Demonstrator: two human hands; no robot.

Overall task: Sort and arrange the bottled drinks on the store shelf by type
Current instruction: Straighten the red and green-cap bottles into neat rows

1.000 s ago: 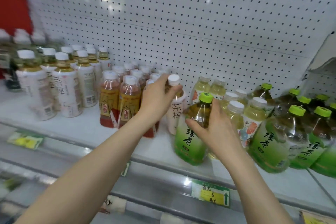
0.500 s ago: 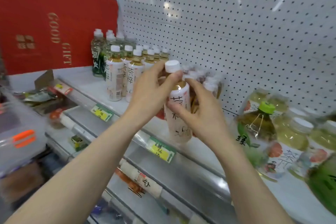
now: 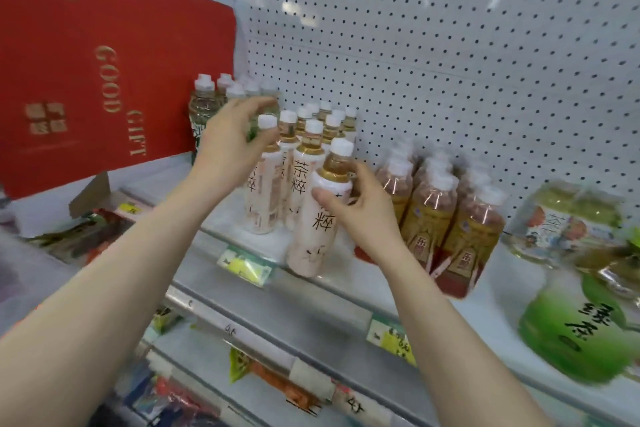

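Your right hand [image 3: 363, 215] grips the tea bottle [image 3: 317, 229] at its shoulder, thumb across the label and fingers curled behind. Your left hand [image 3: 230, 149] is apart from it, fingers curved by the neck of the front bottle in the matching row [image 3: 304, 170], and I can't tell if it grips. The bottle has a white cap, amber tea at the neck and a pale label with black characters. Its base is at the shelf [image 3: 349, 282] front edge, between that row and the shrink-wrapped amber bottles [image 3: 450, 218], long axis near vertical, cap tipped up-right toward the pegboard [image 3: 450, 62].
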